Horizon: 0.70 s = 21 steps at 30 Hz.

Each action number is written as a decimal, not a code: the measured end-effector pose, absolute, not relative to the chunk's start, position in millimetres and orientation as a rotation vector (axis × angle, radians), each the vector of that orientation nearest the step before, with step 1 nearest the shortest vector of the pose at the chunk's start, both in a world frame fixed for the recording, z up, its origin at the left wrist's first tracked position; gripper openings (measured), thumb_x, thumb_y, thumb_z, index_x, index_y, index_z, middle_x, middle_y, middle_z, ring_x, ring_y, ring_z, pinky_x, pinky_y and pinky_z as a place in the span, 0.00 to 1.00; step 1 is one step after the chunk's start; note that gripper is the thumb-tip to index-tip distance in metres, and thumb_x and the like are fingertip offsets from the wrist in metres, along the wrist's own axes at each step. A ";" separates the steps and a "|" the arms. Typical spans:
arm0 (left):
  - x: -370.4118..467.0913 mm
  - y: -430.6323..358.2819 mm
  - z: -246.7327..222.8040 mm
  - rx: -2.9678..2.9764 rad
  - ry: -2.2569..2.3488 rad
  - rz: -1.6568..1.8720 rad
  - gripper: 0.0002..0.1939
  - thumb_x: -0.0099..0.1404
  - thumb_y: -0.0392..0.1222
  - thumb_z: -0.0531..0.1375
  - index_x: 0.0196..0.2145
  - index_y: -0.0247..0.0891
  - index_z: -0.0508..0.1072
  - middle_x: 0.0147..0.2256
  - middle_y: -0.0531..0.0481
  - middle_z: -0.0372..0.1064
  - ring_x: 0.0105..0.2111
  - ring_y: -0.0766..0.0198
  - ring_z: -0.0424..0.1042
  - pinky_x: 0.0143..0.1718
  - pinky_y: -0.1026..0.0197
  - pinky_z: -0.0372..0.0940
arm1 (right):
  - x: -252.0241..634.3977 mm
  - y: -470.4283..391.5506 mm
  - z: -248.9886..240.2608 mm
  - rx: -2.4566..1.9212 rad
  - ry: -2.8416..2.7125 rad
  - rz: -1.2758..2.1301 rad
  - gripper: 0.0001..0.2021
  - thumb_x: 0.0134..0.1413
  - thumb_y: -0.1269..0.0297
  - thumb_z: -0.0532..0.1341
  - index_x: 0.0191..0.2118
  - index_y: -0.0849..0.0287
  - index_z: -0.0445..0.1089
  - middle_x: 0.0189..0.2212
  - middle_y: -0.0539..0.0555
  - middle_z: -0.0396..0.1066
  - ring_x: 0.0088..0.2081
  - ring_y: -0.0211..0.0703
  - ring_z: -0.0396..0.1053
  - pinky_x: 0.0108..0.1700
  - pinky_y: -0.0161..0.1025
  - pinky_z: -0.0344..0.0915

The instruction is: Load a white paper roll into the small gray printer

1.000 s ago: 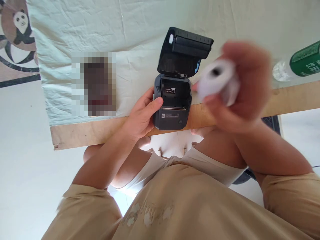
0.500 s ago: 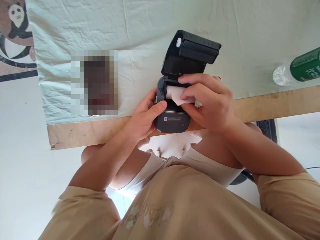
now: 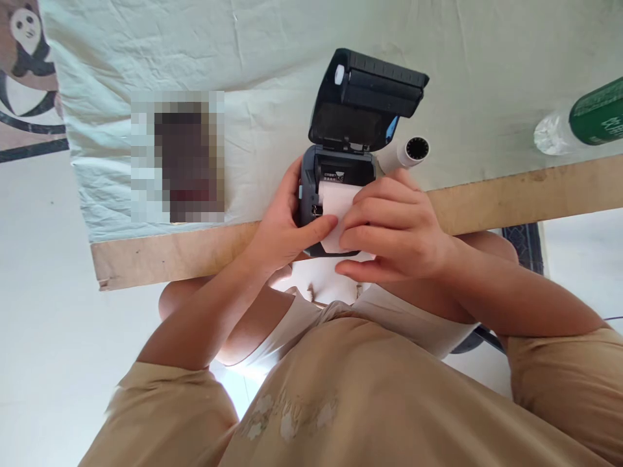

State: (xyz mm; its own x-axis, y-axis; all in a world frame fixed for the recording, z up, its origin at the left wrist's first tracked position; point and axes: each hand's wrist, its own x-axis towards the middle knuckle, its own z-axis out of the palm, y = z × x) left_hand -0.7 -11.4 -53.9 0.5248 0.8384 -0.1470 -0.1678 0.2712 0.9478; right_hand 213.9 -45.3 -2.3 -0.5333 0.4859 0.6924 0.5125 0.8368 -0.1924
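Observation:
A small black label or receipt printer (image 3: 307, 194) sits at the table's front edge, its hinged lid (image 3: 363, 104) swung up and back. My left hand (image 3: 285, 224) grips the printer's left side, and its thumb presses on the white paper. Inside the bay is a roll of white paper (image 3: 333, 211), with its loose strip drawn toward me over the front of the printer. My right hand (image 3: 396, 227) lies over the right part of this paper, fingers bent against it. Those fingers hide the roll's right end and part of the printer.
Just behind my right hand is another white roll (image 3: 406, 154) with a dark core. A bottle with a green label (image 3: 596, 117) lies at the far right. A blurred-out object (image 3: 185, 159) rests at the left on the pale green cloth (image 3: 263, 52). The wooden table edge (image 3: 160, 263) runs in front.
My right hand has moved toward me, bringing the paper strip over the printer's front. The roll behind my hand now shows more. My left thumb has shifted onto the paper.

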 end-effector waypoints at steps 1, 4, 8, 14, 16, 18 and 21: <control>-1.4 -10.6 -58.5 1.136 0.728 0.795 0.54 0.52 0.51 0.80 0.71 0.52 0.60 0.66 0.53 0.72 0.67 0.47 0.72 0.63 0.55 0.74 | 216.5 -44.1 -1.3 -0.745 -2.148 -0.033 0.12 0.71 0.53 0.63 0.37 0.53 0.69 0.33 0.49 0.75 0.36 0.40 0.71 0.34 0.45 0.65; -2.3 -9.8 -66.0 1.219 0.683 0.816 0.61 0.54 0.50 0.78 0.76 0.48 0.50 0.68 0.42 0.69 0.62 0.46 0.76 0.57 0.51 0.76 | 227.8 -39.4 5.0 -0.953 -1.864 -0.051 0.08 0.69 0.59 0.63 0.49 0.53 0.74 0.48 0.56 0.76 0.47 0.44 0.76 0.33 0.41 0.71; -1.8 -10.7 -57.3 1.233 0.699 0.764 0.66 0.52 0.49 0.77 0.79 0.46 0.44 0.71 0.38 0.65 0.64 0.44 0.74 0.61 0.47 0.74 | 237.9 -33.0 13.3 -1.223 -1.713 0.199 0.23 0.75 0.59 0.59 0.70 0.36 0.65 0.69 0.49 0.67 0.68 0.52 0.71 0.30 0.36 0.71; 2.5 -12.8 -38.9 1.107 0.783 0.772 0.63 0.48 0.43 0.77 0.75 0.42 0.52 0.70 0.35 0.65 0.60 0.44 0.76 0.56 0.50 0.76 | 234.0 -30.0 8.4 -1.086 -1.821 0.159 0.03 0.69 0.64 0.64 0.43 0.50 0.76 0.40 0.51 0.78 0.34 0.38 0.74 0.25 0.36 0.69; 3.7 -13.8 -37.0 1.043 0.796 0.807 0.59 0.47 0.39 0.77 0.72 0.43 0.55 0.73 0.36 0.62 0.60 0.45 0.76 0.55 0.52 0.76 | 233.2 -31.6 5.7 -1.033 -1.922 0.167 0.03 0.66 0.67 0.66 0.37 0.53 0.73 0.40 0.50 0.77 0.29 0.33 0.70 0.24 0.34 0.68; 4.0 -14.9 -36.6 0.972 0.782 0.839 0.57 0.48 0.37 0.76 0.71 0.45 0.57 0.73 0.39 0.63 0.62 0.47 0.75 0.55 0.54 0.76 | 233.7 -33.3 3.4 -1.018 -2.000 0.218 0.04 0.64 0.69 0.66 0.37 0.55 0.72 0.43 0.49 0.77 0.25 0.27 0.64 0.24 0.33 0.67; 3.1 -16.7 -37.5 0.901 0.758 0.844 0.56 0.50 0.34 0.75 0.72 0.48 0.57 0.70 0.42 0.67 0.62 0.47 0.76 0.58 0.53 0.76 | 235.4 -35.1 0.2 -1.010 -2.059 0.267 0.03 0.64 0.70 0.66 0.38 0.56 0.73 0.46 0.50 0.75 0.25 0.23 0.62 0.25 0.31 0.66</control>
State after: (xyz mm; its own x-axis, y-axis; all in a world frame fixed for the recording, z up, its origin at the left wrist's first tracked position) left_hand 3.1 -16.7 -37.5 0.4617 0.8638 -0.2014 -0.2926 0.3626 0.8848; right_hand 235.4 -35.1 0.2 -0.3530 0.7383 0.5747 0.5673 0.6573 -0.4960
